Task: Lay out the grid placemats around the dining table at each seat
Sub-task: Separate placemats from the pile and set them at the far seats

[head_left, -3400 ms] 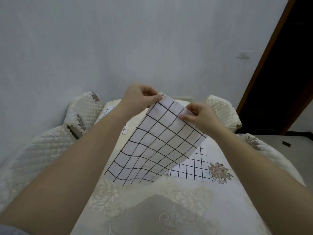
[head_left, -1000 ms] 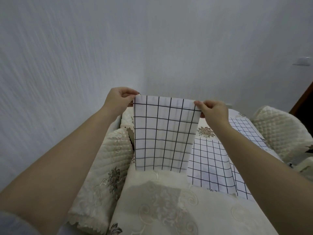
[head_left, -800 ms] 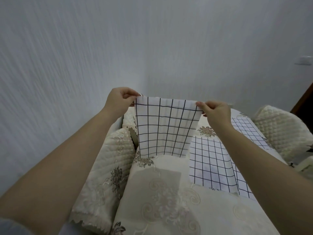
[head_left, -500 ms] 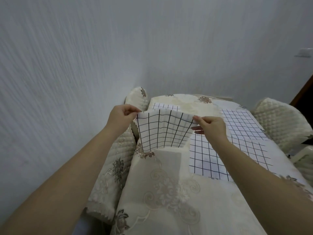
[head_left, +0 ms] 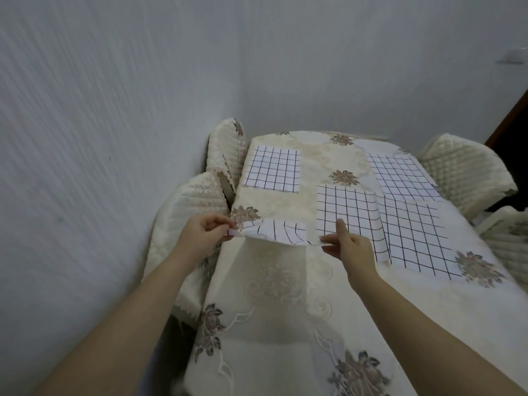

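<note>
Pale walls [head_left: 120, 90] meet in a corner behind the worktop [head_left: 271, 295], which is covered with a cream cloth [head_left: 285, 352] patterned with brown flowers. Quilted cream chairs stand along both long sides, two on the left [head_left: 194, 201] and two on the right [head_left: 463, 172]. A switch [head_left: 511, 57] sits high on the far wall, and a dark door frame [head_left: 511, 115] cuts the right edge.

The left hand [head_left: 204, 231] pinches the left corner of the held mat [head_left: 274, 231], its fingers [head_left: 213, 224] curled together on the cloth's edge. The right hand [head_left: 350, 244] pinches the opposite corner between fingertips, with one digit pointing straight up. Stretched between them, the held mat lies almost flat and low over the worktop's left side, near the closer left chair. Whether it touches the cloth I cannot tell.

Four more grid mats lie flat on the worktop. The far-left mat [head_left: 271, 170] is by the farther left chair. The middle mat [head_left: 347, 212] lies just behind the right hand, its right edge meeting the right mat [head_left: 420, 238]. The far-right mat [head_left: 403, 175] lies beyond that, touching its far edge.
</note>
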A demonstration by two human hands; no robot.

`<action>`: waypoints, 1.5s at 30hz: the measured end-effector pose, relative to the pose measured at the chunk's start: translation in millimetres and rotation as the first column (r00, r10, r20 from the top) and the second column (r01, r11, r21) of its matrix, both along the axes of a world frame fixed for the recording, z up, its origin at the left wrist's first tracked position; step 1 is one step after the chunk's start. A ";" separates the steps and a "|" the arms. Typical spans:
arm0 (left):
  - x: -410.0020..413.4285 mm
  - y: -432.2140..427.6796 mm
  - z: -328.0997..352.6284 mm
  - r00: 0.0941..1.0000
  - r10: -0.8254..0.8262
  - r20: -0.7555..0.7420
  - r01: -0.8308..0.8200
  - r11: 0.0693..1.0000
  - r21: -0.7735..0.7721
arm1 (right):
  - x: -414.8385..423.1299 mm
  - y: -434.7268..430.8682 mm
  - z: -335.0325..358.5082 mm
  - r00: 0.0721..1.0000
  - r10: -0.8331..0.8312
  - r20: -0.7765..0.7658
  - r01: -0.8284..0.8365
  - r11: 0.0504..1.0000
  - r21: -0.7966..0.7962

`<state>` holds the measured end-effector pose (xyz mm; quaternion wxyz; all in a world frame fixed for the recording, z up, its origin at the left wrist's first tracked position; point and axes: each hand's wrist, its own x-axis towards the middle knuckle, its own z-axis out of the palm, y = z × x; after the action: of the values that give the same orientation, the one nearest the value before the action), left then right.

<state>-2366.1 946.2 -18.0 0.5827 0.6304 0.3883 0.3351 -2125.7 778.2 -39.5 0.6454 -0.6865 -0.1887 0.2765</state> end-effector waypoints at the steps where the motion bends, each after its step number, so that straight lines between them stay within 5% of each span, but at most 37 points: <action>1: -3.4 -6.2 -5.5 1.000 -0.005 0.004 0.005 1.000 -0.030 | -3.4 -5.6 -4.1 1.000 -0.007 -0.006 0.007 1.000 -0.013; 11: -15.5 -57.9 -68.6 0.996 0.051 0.071 -0.020 0.924 -0.383 | -25.5 -44.7 -61.7 0.997 0.050 0.054 -0.033 0.962 -0.272; 27: -22.1 -70.6 -132.9 0.975 0.223 0.015 -0.175 0.804 -0.569 | -31.5 -69.3 -114.7 0.993 0.116 0.033 -0.092 0.910 -0.404; 31: -16.5 -65.5 -133.3 0.956 0.292 -0.011 -0.231 0.732 -0.642 | -23.9 -62.1 -115.8 0.995 0.061 -0.073 -0.085 0.919 -0.384; 40: 9.2 -50.2 -142.3 0.884 0.224 -0.410 -0.437 0.707 -0.556 | -15.6 -41.5 -126.3 0.975 -0.046 -0.218 -0.079 0.843 -0.532; 45: 11.8 -36.4 -152.8 0.856 0.181 -0.484 -0.407 0.813 -0.415 | -16.4 -29.5 -129.4 0.981 -0.021 -0.195 -0.094 0.823 -0.560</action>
<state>-2354.3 909.8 -170.9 0.5678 0.4433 0.6735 0.1657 -2142.1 748.7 -169.0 0.4221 -0.8134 -0.0480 0.3974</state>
